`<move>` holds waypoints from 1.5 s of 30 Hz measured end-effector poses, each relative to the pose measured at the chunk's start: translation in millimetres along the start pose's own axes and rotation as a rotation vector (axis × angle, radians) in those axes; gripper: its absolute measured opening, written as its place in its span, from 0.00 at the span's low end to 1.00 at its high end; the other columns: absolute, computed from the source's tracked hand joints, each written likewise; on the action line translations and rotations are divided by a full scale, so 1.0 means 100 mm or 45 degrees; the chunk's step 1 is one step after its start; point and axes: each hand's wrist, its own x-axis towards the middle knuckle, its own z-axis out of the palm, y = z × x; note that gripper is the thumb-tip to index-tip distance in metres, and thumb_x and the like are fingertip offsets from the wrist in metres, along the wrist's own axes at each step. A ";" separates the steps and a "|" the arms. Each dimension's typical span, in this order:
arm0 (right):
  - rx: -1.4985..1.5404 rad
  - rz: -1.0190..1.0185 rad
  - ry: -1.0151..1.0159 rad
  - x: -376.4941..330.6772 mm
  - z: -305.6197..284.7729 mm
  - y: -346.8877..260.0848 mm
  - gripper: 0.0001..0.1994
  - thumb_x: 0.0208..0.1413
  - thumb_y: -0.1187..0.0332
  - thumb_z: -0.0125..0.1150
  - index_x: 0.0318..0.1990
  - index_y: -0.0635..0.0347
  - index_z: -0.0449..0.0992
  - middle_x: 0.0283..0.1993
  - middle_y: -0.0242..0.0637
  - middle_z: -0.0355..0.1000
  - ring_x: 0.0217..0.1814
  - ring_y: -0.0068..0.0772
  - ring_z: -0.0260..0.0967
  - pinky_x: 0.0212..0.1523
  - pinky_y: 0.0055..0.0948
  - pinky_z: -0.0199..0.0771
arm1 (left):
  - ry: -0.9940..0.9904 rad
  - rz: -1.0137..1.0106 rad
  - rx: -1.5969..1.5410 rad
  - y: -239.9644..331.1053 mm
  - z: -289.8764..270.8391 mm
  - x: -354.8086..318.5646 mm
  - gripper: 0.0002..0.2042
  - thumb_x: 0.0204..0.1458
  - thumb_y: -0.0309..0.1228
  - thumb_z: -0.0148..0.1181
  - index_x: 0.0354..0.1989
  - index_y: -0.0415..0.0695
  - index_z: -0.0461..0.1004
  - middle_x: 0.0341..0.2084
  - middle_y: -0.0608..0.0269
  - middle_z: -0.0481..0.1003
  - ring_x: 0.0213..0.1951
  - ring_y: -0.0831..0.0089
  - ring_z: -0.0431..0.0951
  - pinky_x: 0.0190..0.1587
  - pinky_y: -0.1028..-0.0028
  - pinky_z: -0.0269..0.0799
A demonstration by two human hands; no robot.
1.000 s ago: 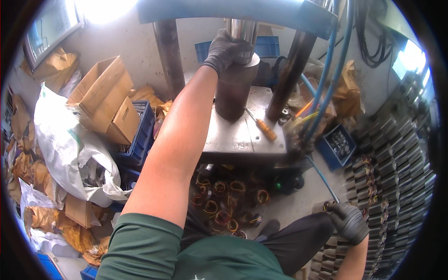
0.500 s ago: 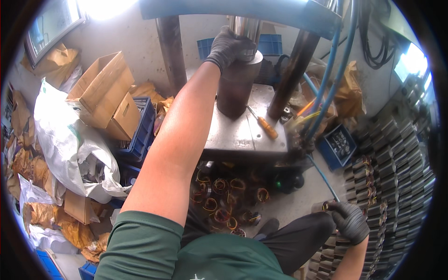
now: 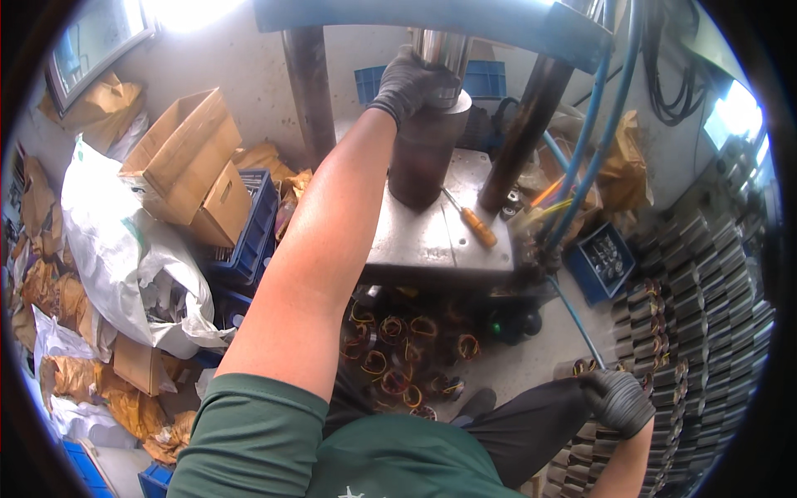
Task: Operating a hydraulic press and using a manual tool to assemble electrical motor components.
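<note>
My left hand (image 3: 415, 87), in a dark grey glove, is closed around the lower end of a shiny press ram (image 3: 446, 51). Directly beneath it, a thick dark metal cylinder (image 3: 425, 162) stands upright on the steel press table (image 3: 407, 241). The glove partly hides where ram and cylinder meet. Beside the cylinder's base lies a screwdriver (image 3: 479, 227) with an orange handle. Down at the right, next to my knee, my gloved right hand (image 3: 618, 402) is wrapped around the end of a long blue lever (image 3: 576, 319) that slants up toward the press.
Dark posts (image 3: 529, 124) and blue hoses (image 3: 591, 158) flank the press. Wire-wound parts (image 3: 392, 330) lie underneath. Stacked metal cores (image 3: 706, 332) line the right, near a blue bin (image 3: 601, 261). Cardboard boxes (image 3: 178, 162) and a white sack (image 3: 124, 249) fill the left.
My right hand has tightened around the lever's end and shifted slightly, and the lever has swung a little. My left hand stays at the ram; the view has moved slightly.
</note>
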 end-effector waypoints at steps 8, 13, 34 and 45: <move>0.014 -0.001 0.042 0.04 0.03 0.01 0.14 0.58 0.71 0.58 0.50 0.63 0.80 0.36 0.47 0.80 0.36 0.41 0.80 0.41 0.37 0.79 | -0.022 -0.067 -0.002 0.03 -0.09 -0.03 0.36 0.33 0.42 0.84 0.48 0.36 0.73 0.40 0.51 0.81 0.44 0.63 0.82 0.52 0.67 0.77; 0.405 0.185 0.120 0.09 -0.05 -0.04 0.14 0.57 0.76 0.56 0.50 0.65 0.79 0.38 0.49 0.80 0.37 0.45 0.80 0.43 0.36 0.78 | -0.010 -0.036 -0.017 -0.01 -0.09 -0.01 0.36 0.32 0.42 0.84 0.48 0.34 0.73 0.40 0.47 0.81 0.43 0.61 0.83 0.51 0.66 0.78; 0.121 0.231 1.124 1.55 -1.31 0.35 0.17 0.60 0.58 0.69 0.44 0.66 0.79 0.36 0.42 0.76 0.37 0.34 0.74 0.42 0.33 0.73 | 0.107 0.106 0.032 0.06 -0.01 -0.04 0.50 0.32 0.46 0.81 0.63 0.35 0.59 0.54 0.42 0.74 0.56 0.53 0.78 0.60 0.63 0.73; -0.154 0.170 1.020 0.76 -0.88 0.16 0.29 0.55 0.52 0.66 0.58 0.63 0.75 0.51 0.47 0.75 0.58 0.51 0.71 0.66 0.48 0.64 | 0.051 0.703 -0.319 0.27 -0.17 -1.27 0.24 0.43 0.29 0.73 0.51 0.39 0.76 0.52 0.53 0.75 0.55 0.64 0.77 0.53 0.59 0.78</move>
